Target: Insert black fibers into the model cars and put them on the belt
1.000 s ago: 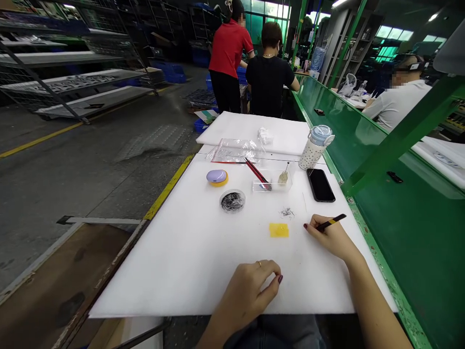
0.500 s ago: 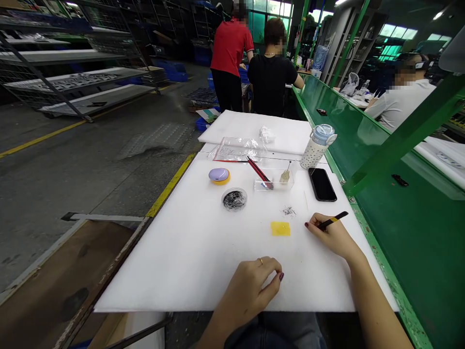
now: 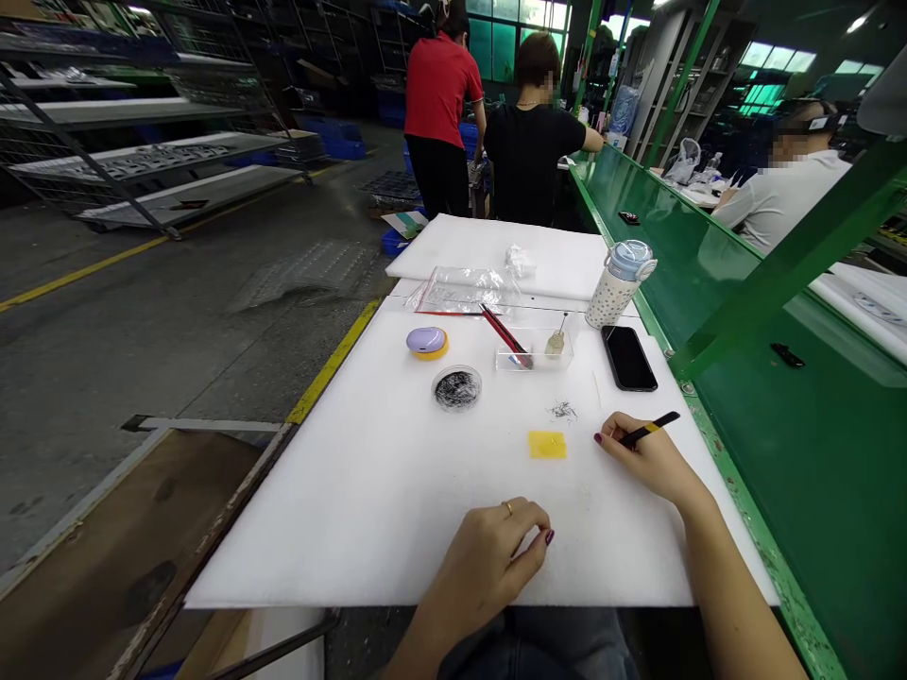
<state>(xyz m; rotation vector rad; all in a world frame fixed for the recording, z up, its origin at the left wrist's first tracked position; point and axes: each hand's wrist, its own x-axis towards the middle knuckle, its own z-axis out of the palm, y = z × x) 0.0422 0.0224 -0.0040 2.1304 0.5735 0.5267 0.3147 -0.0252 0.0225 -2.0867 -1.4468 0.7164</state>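
The round clear dish (image 3: 457, 367) ahead of me holds a mass of fine black slivers (image 3: 457, 390). To its right, the clear tray (image 3: 559, 363) contains a small bottle (image 3: 556, 344) with a dark-headed pin rising from it, and a red-and-black tool (image 3: 505, 335) leans over its edge. My right hand (image 3: 641, 460) grips a dark, yellow-banded tool (image 3: 656, 425), just right of the yellow piece (image 3: 548, 445); a loose sliver pile (image 3: 563, 410) lies just beyond that piece. My left hand (image 3: 488, 557) rests nearer me, fingers loosely curled; I can't tell whether it pinches anything. The white surface (image 3: 340, 510) also carries my phone (image 3: 629, 359) and a speckled flask (image 3: 610, 297). Beyond, a person in red (image 3: 443, 90) stands beside one in black (image 3: 531, 151); wire-sided racks (image 3: 142, 156) stand left.
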